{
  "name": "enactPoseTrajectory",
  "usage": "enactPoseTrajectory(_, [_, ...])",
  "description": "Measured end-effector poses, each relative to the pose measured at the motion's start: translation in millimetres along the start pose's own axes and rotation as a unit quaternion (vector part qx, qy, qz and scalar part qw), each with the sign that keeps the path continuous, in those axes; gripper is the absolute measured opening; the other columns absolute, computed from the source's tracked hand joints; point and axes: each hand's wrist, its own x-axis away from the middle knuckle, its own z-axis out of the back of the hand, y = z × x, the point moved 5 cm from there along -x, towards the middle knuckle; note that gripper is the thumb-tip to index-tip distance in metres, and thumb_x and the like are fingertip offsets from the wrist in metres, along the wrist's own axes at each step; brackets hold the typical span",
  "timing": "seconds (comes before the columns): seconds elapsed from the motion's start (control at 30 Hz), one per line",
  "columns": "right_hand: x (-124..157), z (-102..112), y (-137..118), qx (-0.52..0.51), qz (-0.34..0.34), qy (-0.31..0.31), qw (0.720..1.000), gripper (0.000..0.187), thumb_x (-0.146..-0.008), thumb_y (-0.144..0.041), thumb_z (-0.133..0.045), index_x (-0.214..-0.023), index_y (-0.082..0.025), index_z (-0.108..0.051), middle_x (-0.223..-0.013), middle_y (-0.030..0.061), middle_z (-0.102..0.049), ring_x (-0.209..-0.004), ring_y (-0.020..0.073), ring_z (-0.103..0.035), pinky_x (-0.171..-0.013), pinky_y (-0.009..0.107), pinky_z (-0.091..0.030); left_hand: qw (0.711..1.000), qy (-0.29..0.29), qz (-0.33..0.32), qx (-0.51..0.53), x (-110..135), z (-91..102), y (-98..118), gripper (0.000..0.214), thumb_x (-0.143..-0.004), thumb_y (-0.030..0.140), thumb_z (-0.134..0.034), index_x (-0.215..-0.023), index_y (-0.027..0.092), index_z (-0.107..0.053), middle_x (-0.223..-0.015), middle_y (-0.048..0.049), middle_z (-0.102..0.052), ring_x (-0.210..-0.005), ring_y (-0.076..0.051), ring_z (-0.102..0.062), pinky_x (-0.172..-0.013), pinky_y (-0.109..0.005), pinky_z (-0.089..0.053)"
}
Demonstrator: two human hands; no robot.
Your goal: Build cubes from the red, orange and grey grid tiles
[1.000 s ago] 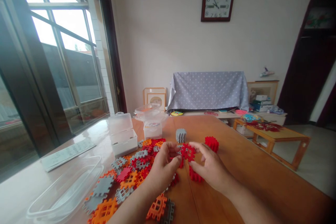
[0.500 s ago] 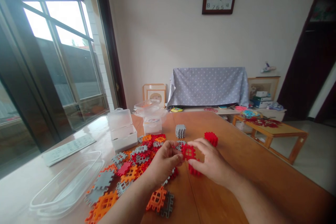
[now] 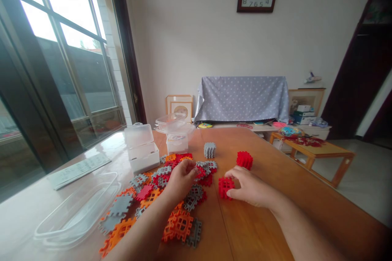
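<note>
My right hand (image 3: 246, 185) has its thumb and fingers on a stack of red interlocking plastic tiles (image 3: 225, 189), which rests on the table. Over the loose heap of tiles, my left hand (image 3: 181, 178) has its fingers curled down beside red and grey tiles (image 3: 202, 171); what is between the fingertips is hidden. The heap mixes orange tiles (image 3: 180, 225), grey tiles (image 3: 121, 204) and red ones, many with window-like openings. Farther back stand a second red stack (image 3: 244, 160) and a grey stack (image 3: 210, 150).
An open clear plastic box (image 3: 143, 157) stands behind the heap, near more clear containers (image 3: 177, 144). At the left lie a shallow transparent tub (image 3: 76, 212) and a printed sheet (image 3: 80, 170). A low wooden side table (image 3: 324, 153) stands beyond the right edge.
The red windowed tile held between both hands is now on the near red stack, in my right hand. My left hand has moved left, onto the heap. The view has shifted slightly.
</note>
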Motion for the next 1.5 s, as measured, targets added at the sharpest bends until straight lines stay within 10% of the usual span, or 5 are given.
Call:
enactPoseTrajectory(0.47, [-1,5,3,-0.041,0.003,0.048,0.998,0.039,-0.084,-0.043,-0.066,-0.118,-0.024,-0.063,-0.115,0.0081,-0.064,-0.111,0.0262,-0.060,-0.095,0.040,-0.047,0.924,-0.041,-0.075,-0.373,13,-0.7,21,0.018,-0.082,0.022,-0.054,-0.095,0.023,-0.066,-0.108,-0.0096,-0.067,-0.103,-0.028,-0.057,-0.091,-0.039,-0.040])
enactPoseTrajectory(0.67, [-5,3,7,-0.045,0.018,0.111,0.993,0.038,-0.087,-0.041,-0.063,-0.120,-0.023,-0.061,-0.112,0.0087,-0.064,-0.109,0.0256,-0.061,-0.094,0.041,-0.049,0.903,-0.070,-0.092,-0.414,21,-7.5,24,0.031,-0.078,0.021,-0.055,-0.108,0.026,-0.065,-0.119,-0.0119,-0.067,-0.127,-0.035,-0.046,-0.113,-0.056,-0.011])
enactPoseTrajectory(1.1, [-6,1,7,-0.060,0.015,0.120,0.991,0.040,-0.087,-0.043,-0.061,-0.121,-0.022,-0.062,-0.117,0.0100,-0.063,-0.113,0.0265,-0.061,-0.097,0.043,-0.049,0.874,-0.011,-0.085,-0.479,15,0.4,11,0.018,-0.078,0.039,-0.063,-0.082,0.022,-0.066,-0.101,-0.0133,-0.068,-0.105,-0.038,-0.055,-0.108,-0.063,-0.014])
enactPoseTrajectory(1.5, [-4,7,-5,-0.059,0.013,0.133,0.989,0.036,-0.089,-0.041,-0.059,-0.120,-0.024,-0.062,-0.117,0.0092,-0.065,-0.111,0.0258,-0.063,-0.095,0.043,-0.051,0.917,0.081,-0.049,-0.388,11,18.9,27,0.019,-0.086,0.030,-0.053,-0.070,0.023,-0.059,-0.069,-0.0032,-0.063,-0.081,-0.025,-0.060,-0.107,-0.050,-0.021])
